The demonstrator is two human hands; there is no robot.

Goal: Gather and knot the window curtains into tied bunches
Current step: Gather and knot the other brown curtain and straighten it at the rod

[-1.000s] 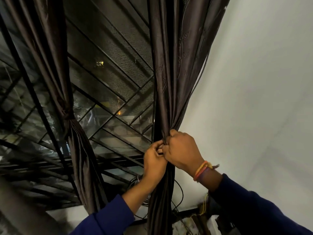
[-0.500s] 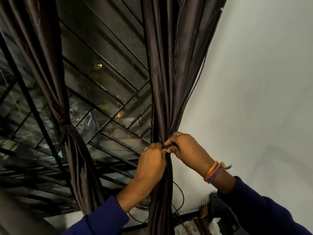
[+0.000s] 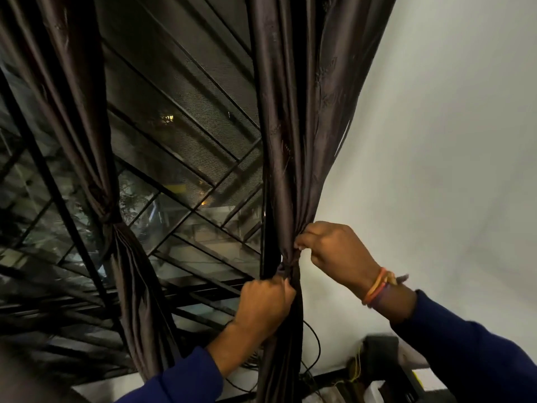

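**Cinching the knot on the right curtain**

Left hand [image 3: 263, 305] grips the gathered dark brown satin curtain [image 3: 293, 141] below the knot [image 3: 287, 267]; right hand [image 3: 334, 251] pinches folds above, beside the white wall [image 3: 450, 141]. Pull apart steadily, keeping pleats bunched

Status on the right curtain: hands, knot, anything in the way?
Left hand grips right curtain below the knot; right hand pinches it above. Left curtain tied. Nothing in the way.

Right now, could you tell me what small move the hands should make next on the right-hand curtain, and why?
Probably pull apart to cinch: the left hand grips below the knot, the right hand pinches above it, and it looks looser than the left curtain's finished knot.
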